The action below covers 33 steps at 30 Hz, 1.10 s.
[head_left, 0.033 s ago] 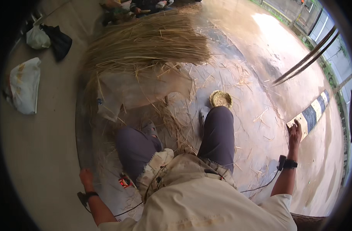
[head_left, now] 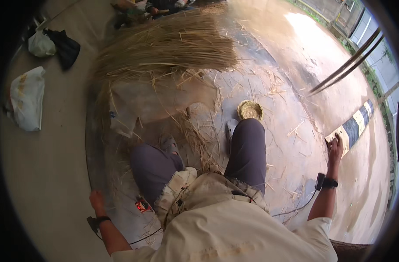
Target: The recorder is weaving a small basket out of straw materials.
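At the lower left of the frame, the left hand point(head_left: 97, 200) has its grip curled together, with nothing visible in it. Nearest it, right along the lower edge, a small red-and-black object point(head_left: 142, 205) looks light enough to pinch by its sides; its long axis is unclear. At upper centre lies the large sheaf of dry, tan straw point(head_left: 169, 43), long axis roughly left to right, blunt ends toward the right; its stems look light, stiff and brittle, likely to slip over one another, so best held round the middle. Right of centre, a round, yellowish woven basket point(head_left: 250, 110) opens upward, probably light and springy, to be taken by the rim. At right, the right hand point(head_left: 335, 150) overlaps the near end of a black-and-yellow striped block point(head_left: 350, 131), which looks heavy and rigid and points toward the upper right; whether the grip is clamped on that end I cannot tell.
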Available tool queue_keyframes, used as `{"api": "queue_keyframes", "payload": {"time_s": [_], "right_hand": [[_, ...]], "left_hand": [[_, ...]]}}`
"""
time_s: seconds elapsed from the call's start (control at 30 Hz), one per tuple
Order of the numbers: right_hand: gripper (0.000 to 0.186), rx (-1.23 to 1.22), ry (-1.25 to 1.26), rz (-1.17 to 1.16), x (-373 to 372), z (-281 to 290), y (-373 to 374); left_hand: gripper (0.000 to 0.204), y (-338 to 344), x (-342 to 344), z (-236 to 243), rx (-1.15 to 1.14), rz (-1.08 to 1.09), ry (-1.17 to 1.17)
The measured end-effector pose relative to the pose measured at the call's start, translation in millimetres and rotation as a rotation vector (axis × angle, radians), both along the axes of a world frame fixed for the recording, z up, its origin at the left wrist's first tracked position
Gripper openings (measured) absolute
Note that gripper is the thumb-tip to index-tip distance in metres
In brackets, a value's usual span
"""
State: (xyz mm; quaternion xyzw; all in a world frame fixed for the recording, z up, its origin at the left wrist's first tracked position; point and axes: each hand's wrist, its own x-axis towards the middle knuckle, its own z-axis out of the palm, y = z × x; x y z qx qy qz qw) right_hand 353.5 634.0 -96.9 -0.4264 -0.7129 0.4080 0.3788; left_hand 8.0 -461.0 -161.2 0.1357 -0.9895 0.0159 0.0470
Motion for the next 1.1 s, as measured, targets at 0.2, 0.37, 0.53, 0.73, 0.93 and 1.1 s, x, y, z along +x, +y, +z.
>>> {"api": "queue_keyframes", "payload": {"time_s": [0.2, 0.37, 0.53, 0.73, 0.93, 1.1], "right_hand": [[0.027, -0.507, 0.562, -0.200, 64.3, 2.5, 59.1], [0.012, -0.604, 0.649, -0.169, 127.2, -21.5, 109.8], [0.018, -0.550, 0.639, -0.434, 151.4, 2.8, 107.9], [0.033, -0.395, 0.521, -0.456, 128.2, 24.3, 82.2], [0.042, -0.283, 0.090, -0.109, 35.0, 67.1, -20.4], [0.031, -0.527, -0.311, 0.558, -45.3, 78.4, -199.7]], "left_hand": [[0.029, 45.5, -11.7, 18.9, 0.054, 0.023, -0.052], [0.031, -31.0, -20.5, 13.2, -0.233, -0.092, -0.165], [0.030, -59.5, -32.1, 14.0, -0.158, 0.025, -0.195], [0.031, -66.3, -37.2, 15.2, -0.278, -0.021, -0.083], [0.032, -12.4, -58.9, 25.1, -0.224, -0.122, -0.152], [0.037, 75.8, -76.0, 55.9, 0.014, -0.110, -0.104]]}}
